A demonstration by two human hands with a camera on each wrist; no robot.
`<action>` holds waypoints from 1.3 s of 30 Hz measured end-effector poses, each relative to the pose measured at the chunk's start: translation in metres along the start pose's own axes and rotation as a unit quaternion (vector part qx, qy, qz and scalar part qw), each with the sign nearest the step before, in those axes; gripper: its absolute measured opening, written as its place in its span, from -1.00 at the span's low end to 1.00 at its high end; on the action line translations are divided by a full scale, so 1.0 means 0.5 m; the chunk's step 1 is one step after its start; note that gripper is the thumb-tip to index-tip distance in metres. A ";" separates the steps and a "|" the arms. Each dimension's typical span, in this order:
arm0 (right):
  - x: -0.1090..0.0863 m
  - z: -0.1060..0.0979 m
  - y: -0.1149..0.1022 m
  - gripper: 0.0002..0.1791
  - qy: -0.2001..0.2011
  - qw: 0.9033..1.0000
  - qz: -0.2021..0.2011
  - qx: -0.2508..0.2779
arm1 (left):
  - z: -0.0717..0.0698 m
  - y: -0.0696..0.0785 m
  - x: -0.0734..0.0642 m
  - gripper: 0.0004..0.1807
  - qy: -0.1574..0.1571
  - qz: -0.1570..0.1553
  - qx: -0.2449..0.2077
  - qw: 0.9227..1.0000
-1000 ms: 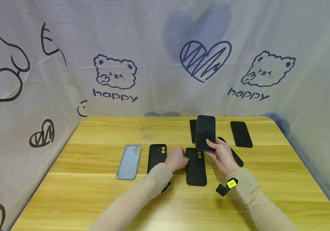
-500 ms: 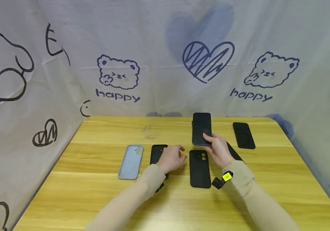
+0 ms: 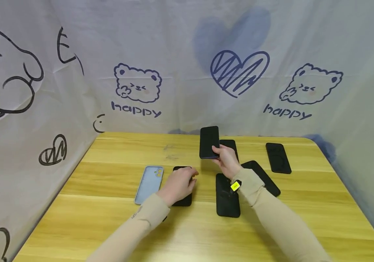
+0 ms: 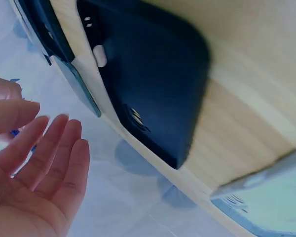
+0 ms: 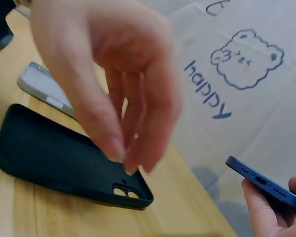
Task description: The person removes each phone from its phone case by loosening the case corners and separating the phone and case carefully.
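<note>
My right hand holds a dark phone, thumb on its screen and fingers beneath, raised over the far middle of the table. The phone's blue bottom edge with its charging port shows in the right wrist view. My left hand holds nothing; its fingers are loosely bent. It hovers over a black phone case, partly covering it; the case's hollow side and camera cutouts show in the right wrist view. A light blue phone case lies left of it. Below my right wrist lies another black phone case.
The wooden table also bears a black slab behind my right hand, another lying slanted beside my right sleeve, and a black phone-like slab at the far right. A drawn-on white cloth hangs behind.
My right hand has carried the phone leftward, away from over the other black slabs. My left hand has drawn back left from the right-hand black case to over the left one.
</note>
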State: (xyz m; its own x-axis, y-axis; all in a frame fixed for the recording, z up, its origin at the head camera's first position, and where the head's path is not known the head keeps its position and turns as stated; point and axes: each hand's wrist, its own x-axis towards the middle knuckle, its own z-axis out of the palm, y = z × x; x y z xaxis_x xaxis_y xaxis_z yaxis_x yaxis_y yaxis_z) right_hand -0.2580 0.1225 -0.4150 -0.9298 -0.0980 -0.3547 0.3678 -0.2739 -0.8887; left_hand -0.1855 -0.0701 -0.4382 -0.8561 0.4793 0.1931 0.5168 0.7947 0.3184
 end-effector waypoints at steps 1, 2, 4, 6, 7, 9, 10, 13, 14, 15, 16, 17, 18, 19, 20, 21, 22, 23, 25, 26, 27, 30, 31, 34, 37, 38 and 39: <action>0.008 0.007 0.004 -0.33 -0.003 1.000 0.003 0.004 | -0.001 -0.005 -0.006 -0.77 -0.005 0.005 0.008 1.000; 0.016 0.012 0.007 -0.32 -0.005 1.000 0.008 0.009 | -0.001 -0.009 -0.012 -0.77 -0.011 0.009 0.015 1.000; 0.029 0.020 0.015 -0.30 -0.010 1.000 0.015 0.020 | 0.000 -0.017 -0.022 -0.78 -0.027 0.016 0.025 0.999; 0.045 0.025 0.023 -0.32 -0.014 0.999 0.021 0.029 | 0.001 -0.022 -0.031 -0.79 -0.040 0.023 0.033 0.998; 0.052 0.028 0.028 -0.34 -0.015 0.999 0.024 0.034 | 0.001 -0.025 -0.036 -0.79 -0.043 0.027 0.035 0.998; 0.065 0.032 0.039 -0.38 -0.016 0.998 0.031 0.043 | 0.003 -0.030 -0.044 -0.81 -0.045 0.034 0.036 0.998; 0.071 0.035 0.044 -0.38 -0.016 0.998 0.035 0.044 | 0.003 -0.032 -0.048 -0.81 -0.046 0.036 0.035 0.998; 0.089 0.040 0.060 -0.40 -0.010 0.998 0.047 0.041 | 0.001 -0.037 -0.057 -0.80 -0.050 0.038 0.028 0.998; 0.094 0.040 0.064 -0.40 -0.009 0.998 0.050 0.038 | 0.000 -0.039 -0.059 -0.80 -0.053 0.039 0.027 0.997; 0.099 0.041 0.069 -0.40 -0.007 0.998 0.053 0.036 | 0.000 -0.040 -0.061 -0.80 -0.053 0.040 0.028 0.997; 0.104 0.041 0.073 -0.39 -0.006 0.998 0.054 0.032 | 0.000 -0.042 -0.063 -0.80 -0.054 0.041 0.028 0.997; 0.107 0.041 0.077 -0.39 -0.005 0.998 0.055 0.029 | -0.001 -0.043 -0.064 -0.79 -0.054 0.041 0.029 0.997; 0.111 0.042 0.081 -0.39 -0.003 0.998 0.056 0.027 | -0.001 -0.045 -0.065 -0.80 -0.053 0.041 0.031 0.997; 0.115 0.043 0.084 -0.39 -0.002 0.998 0.056 0.023 | -0.001 -0.047 -0.066 -0.80 -0.051 0.041 0.032 0.997; 0.118 0.044 0.087 -0.39 -0.001 0.998 0.055 0.020 | -0.002 -0.049 -0.068 -0.80 -0.050 0.039 0.034 0.997; 0.121 0.045 0.091 -0.38 -0.001 0.998 0.055 0.017 | -0.003 -0.051 -0.069 -0.80 -0.049 0.037 0.035 0.998; 0.123 0.047 0.094 -0.39 -0.001 0.999 0.053 0.013 | -0.004 -0.052 -0.070 -0.80 -0.049 0.034 0.035 0.998; 0.125 0.049 0.097 -0.39 0.001 0.999 0.052 0.011 | -0.005 -0.054 -0.071 -0.80 -0.050 0.031 0.035 0.998; 0.130 0.053 0.102 -0.40 0.006 0.999 0.047 0.005 | -0.006 -0.056 -0.072 -0.80 -0.049 0.030 0.033 0.998; 0.131 0.054 0.104 -0.40 0.010 0.999 0.044 0.000 | -0.006 -0.056 -0.072 -0.79 -0.049 0.030 0.032 0.998; 0.132 0.056 0.105 -0.41 0.013 0.999 0.040 -0.003 | -0.005 -0.057 -0.072 -0.80 -0.048 0.030 0.031 0.998; 0.135 0.066 0.109 -0.39 0.028 0.999 0.031 -0.015 | -0.006 -0.057 -0.072 -0.80 -0.045 0.032 0.025 0.998; 0.136 0.069 0.110 -0.38 0.032 0.999 0.028 -0.018 | -0.006 -0.057 -0.072 -0.81 -0.044 0.031 0.022 0.998; 0.137 0.077 0.112 -0.35 0.040 0.999 0.024 -0.028 | -0.004 -0.058 -0.072 -0.82 -0.040 0.031 0.018 0.999; 0.135 0.081 0.113 -0.33 0.041 0.998 0.019 -0.044 | -0.003 -0.060 -0.071 -0.83 -0.036 0.030 0.014 0.999; 0.134 0.082 0.114 -0.33 0.041 0.998 0.018 -0.051 | -0.003 -0.061 -0.071 -0.83 -0.035 0.030 0.013 0.999; 0.134 0.083 0.114 -0.33 0.040 0.997 0.016 -0.058 | -0.003 -0.061 -0.071 -0.83 -0.033 0.030 0.012 0.999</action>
State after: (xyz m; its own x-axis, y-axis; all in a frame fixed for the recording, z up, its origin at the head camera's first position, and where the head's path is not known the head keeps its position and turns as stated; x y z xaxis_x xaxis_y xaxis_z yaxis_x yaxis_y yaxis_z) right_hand -0.2997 0.0605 -0.4774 -0.9152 -0.0266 -0.4021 0.4010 -0.1596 -0.9021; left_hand -0.1709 -0.1122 -0.4533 -0.8223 0.5493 0.1489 0.5675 0.7720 0.2863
